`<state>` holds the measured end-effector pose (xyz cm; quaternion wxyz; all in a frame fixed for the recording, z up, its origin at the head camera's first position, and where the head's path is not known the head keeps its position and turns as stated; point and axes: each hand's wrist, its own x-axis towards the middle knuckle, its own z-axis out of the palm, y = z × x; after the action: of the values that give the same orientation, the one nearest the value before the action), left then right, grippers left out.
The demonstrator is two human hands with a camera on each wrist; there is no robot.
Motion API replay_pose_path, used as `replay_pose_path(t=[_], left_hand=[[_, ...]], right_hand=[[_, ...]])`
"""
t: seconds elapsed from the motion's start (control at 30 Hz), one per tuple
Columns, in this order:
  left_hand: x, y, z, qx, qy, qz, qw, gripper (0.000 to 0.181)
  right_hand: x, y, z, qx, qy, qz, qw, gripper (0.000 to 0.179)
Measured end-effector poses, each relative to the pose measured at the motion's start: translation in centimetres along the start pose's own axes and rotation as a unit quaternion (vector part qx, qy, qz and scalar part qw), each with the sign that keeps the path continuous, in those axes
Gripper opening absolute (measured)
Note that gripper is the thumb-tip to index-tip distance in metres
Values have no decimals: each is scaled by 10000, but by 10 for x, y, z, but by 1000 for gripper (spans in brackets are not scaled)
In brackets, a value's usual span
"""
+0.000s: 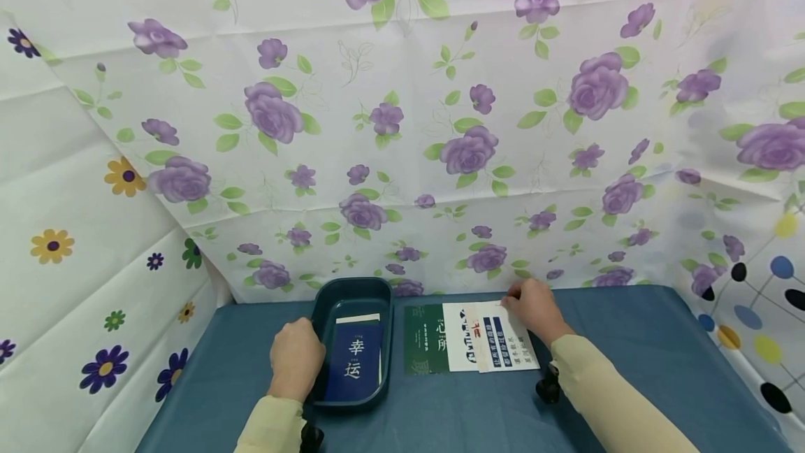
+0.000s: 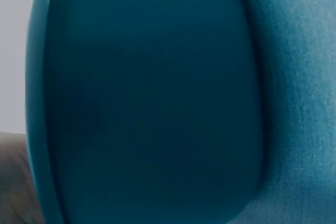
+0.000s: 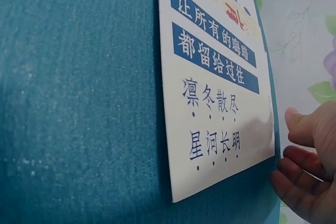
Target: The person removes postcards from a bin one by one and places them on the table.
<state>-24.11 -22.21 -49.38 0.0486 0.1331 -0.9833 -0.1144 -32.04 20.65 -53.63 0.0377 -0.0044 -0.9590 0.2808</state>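
Observation:
My left hand [image 1: 298, 358] grips the left rim of a dark teal plastic tray [image 1: 323, 285]. In the left wrist view the tray's outer wall [image 2: 152, 98] fills most of the picture, and only a little of the hand shows past the rim. Inside the tray lies a dark blue card [image 1: 354, 358] with white characters, over a pale one. My right hand [image 1: 534, 310] is at the upper right corner of a white card [image 1: 509, 341] with blue text bands. The right wrist view shows its thumb and loosely bent fingers [image 3: 291, 190] just beside the card's edge, not pinching it.
Left of the white card, a green card [image 1: 423, 341] and another white card [image 1: 458, 355] overlap in a row. A blue cloth [image 1: 440, 418] covers the table. Flowered sheeting [image 1: 409, 159] hangs behind, with more sheeting at both sides.

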Motion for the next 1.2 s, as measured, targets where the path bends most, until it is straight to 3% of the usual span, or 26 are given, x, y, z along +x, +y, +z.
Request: replay_pose_path(t=[0.27, 0.53, 0.93, 1.2], left_hand=[[-1, 0, -1, 27, -42, -10, 10000, 10], [-1, 1, -4, -12, -75, -9, 10000, 9], [-4, 2, -6, -58, -113, -51, 9999, 10], [-5, 0, -4, -81, 12, 98, 9999, 9]], right_hand=[[0, -12, -2, -178, 267, 16, 9995, 18], [-3, -39, -4, -175, 375, -198, 9989, 27], [-10, -103, -4, 172, 180, -808, 9964, 37], [-14, -152, 12, 240, -50, -1278, 9915, 37]])
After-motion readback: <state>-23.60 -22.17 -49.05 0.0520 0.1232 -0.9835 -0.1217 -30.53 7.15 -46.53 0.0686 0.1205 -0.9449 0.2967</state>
